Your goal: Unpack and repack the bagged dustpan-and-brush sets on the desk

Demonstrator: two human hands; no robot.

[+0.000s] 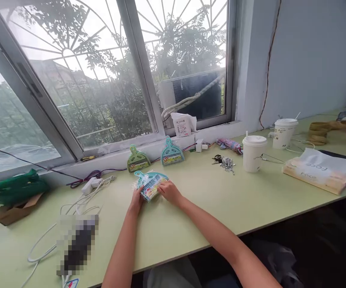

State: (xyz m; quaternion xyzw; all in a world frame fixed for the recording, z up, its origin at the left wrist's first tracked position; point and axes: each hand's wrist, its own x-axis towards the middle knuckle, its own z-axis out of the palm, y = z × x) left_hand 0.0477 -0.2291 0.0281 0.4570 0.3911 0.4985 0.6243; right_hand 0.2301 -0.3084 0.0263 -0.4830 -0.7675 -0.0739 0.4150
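A small teal dustpan-and-brush set (151,183) in clear plastic wrap is held tilted just above the table. My left hand (136,199) grips its left edge, fingers mostly hidden. On the opposite edge, the curled fingers of my right hand (169,190) hold the pack near its printed label. Behind it, a similar green dustpan set (137,159) leans upright against the window-side wall. Right of that, another teal dustpan set (172,152) leans the same way, handle up.
White paper cups (254,155), a bunch of keys (225,163), a tissue pack (318,172) and a folded umbrella (229,145) stand to the right. Leftward lie white cables (78,200), a pixelated dark object (79,244) and a green bag (17,188) over a cardboard box (13,210).
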